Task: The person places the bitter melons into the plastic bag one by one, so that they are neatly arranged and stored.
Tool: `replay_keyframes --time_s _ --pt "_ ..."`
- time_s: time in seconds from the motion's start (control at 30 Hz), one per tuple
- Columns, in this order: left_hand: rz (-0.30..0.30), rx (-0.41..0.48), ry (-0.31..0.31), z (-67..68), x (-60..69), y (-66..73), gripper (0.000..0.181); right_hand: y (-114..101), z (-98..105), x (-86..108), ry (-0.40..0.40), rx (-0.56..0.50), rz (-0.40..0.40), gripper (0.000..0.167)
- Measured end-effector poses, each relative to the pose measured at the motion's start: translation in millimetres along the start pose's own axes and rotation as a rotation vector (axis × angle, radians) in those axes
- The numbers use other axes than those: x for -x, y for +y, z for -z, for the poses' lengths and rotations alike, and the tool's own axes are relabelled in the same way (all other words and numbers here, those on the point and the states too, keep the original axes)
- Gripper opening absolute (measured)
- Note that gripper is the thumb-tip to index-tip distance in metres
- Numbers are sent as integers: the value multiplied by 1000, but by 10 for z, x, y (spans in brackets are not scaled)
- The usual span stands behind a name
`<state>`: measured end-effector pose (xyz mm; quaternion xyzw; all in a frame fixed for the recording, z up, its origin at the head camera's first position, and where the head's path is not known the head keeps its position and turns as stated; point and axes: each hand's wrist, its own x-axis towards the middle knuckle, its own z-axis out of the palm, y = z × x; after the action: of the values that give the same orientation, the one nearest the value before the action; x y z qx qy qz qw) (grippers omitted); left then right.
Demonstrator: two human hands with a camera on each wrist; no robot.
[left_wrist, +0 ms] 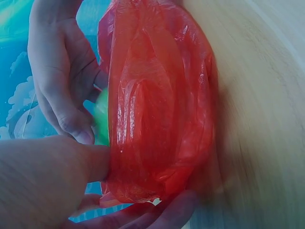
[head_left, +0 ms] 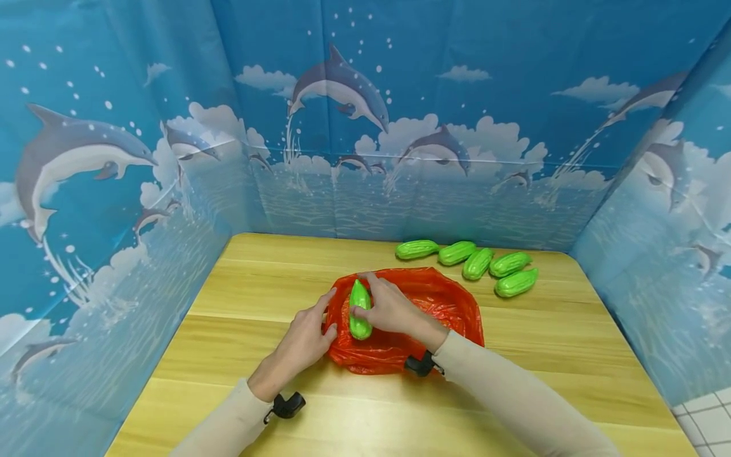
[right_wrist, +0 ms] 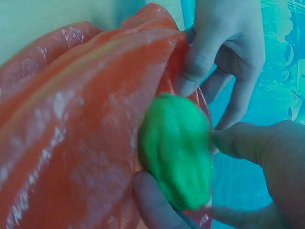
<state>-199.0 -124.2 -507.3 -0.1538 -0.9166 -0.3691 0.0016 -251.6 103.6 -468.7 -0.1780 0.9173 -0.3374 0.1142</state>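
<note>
A green, lumpy-ridged bitter melon (head_left: 360, 310) is held by my right hand (head_left: 393, 306), thumb on one side and fingers on the other, over the left part of an opened red plastic bag (head_left: 457, 298). Close up in the right wrist view, fingers and thumb grip the bitter melon (right_wrist: 176, 150) beside the bag's red film (right_wrist: 90, 109). My left hand (head_left: 305, 333) holds the bag's left rim. In the left wrist view its thumb lies on one side of the bag (left_wrist: 157, 114) and its fingers on the other. Film hides most of the melon there.
Several more bitter melons (head_left: 476, 263) lie along the back right of the wooden table (head_left: 257, 273). Blue dolphin-print sheets (head_left: 400, 203) stand behind the table and at both sides. White tiles (head_left: 705, 419) show at the lower right.
</note>
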Motion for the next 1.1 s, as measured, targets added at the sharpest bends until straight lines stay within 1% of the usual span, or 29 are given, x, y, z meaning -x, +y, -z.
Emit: replay_keyframes --time_s 0.23,0.43,0.53,0.63,0.83,1.0,1.1 --pt "4 -1 -5 -39 20 19 79 20 -38 46 -33 15 -24 86" --pt "17 25 2 -31 19 17 79 14 -40 73 -28 37 -39 85" --pt "29 16 6 -16 24 10 80 10 -30 90 -27 41 -43 84" --pt "27 -9 21 -4 26 5 80 9 -11 115 -24 43 -40 81" --pt "9 -46 15 -20 -1 34 78 36 73 200 -1 39 -17 72" --pt "-13 -80 34 -53 -18 69 75 43 193 286 36 65 -3 71" --pt "-17 -77 31 -75 -33 93 74 87 275 354 59 74 1 71"
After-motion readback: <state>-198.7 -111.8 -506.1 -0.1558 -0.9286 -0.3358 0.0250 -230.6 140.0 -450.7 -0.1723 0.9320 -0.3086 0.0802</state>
